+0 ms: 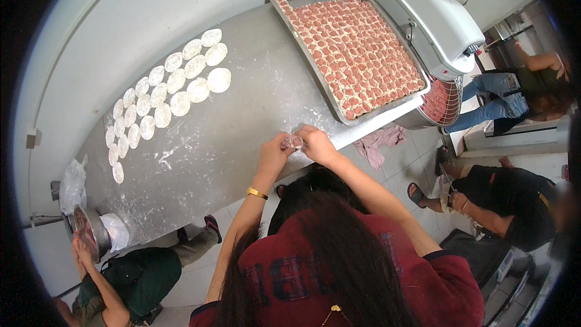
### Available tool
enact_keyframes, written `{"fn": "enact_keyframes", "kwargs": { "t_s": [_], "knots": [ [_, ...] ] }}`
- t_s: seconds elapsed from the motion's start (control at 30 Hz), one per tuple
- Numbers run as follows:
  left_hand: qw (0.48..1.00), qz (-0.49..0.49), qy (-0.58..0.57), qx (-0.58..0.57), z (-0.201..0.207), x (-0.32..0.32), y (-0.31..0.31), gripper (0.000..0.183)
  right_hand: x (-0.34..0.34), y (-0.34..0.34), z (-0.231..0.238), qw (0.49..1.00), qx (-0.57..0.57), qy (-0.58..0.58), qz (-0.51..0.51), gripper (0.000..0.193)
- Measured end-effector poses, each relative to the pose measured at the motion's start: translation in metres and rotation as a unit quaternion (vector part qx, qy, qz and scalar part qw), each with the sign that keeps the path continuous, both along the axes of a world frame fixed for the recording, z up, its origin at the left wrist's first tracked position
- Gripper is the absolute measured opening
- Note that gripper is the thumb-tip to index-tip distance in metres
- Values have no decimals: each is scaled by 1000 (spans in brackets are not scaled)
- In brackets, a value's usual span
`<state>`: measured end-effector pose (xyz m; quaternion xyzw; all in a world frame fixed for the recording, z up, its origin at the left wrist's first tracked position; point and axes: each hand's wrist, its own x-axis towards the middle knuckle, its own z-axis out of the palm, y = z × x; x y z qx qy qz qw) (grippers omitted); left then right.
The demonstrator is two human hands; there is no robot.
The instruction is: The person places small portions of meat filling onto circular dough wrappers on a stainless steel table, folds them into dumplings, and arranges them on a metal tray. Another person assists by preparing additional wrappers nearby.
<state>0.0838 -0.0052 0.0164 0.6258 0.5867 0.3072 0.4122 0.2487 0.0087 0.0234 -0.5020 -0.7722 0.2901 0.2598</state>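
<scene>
As the left hand (pixel 277 149) and right hand (pixel 316 144) hold the dough (pixel 294 142) near the front edge of the table (pixel 260 85), fingertips clamped on it from either side, too hard a pull could tear it, and a loosened pinch could drop it to the floor (pixel 417 160).

From a distance I watch through the left fisheye on the wearer's head, facing steeply down, with the red shirt (pixel 275 251) close below, the left hand (pixel 276 151) and right hand (pixel 318 145) near mid-view, the table (pixel 260 88) reaching farther off and the wall (pixel 163 9) bending along the rim.
</scene>
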Motion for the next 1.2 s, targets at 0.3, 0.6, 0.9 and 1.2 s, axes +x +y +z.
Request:
{"fn": "enact_keyframes", "kwargs": {
  "t_s": [0.3,0.6,0.9,1.2],
  "knots": [
    [998,-13,34,47,3,4,2,23,-2,2,3,999,17,-7,-32,20],
    [997,5,21,73,-8,3,3,34,-1,4,2,998,14,-17,-60,25],
    [997,-5,-10,77,-10,6,6,36,-7,6,-10,998,-4,9,-63,25],
    [996,11,-42,76,-21,-2,4,30,-9,0,-3,998,13,-59,-24,39]
  ]
}}
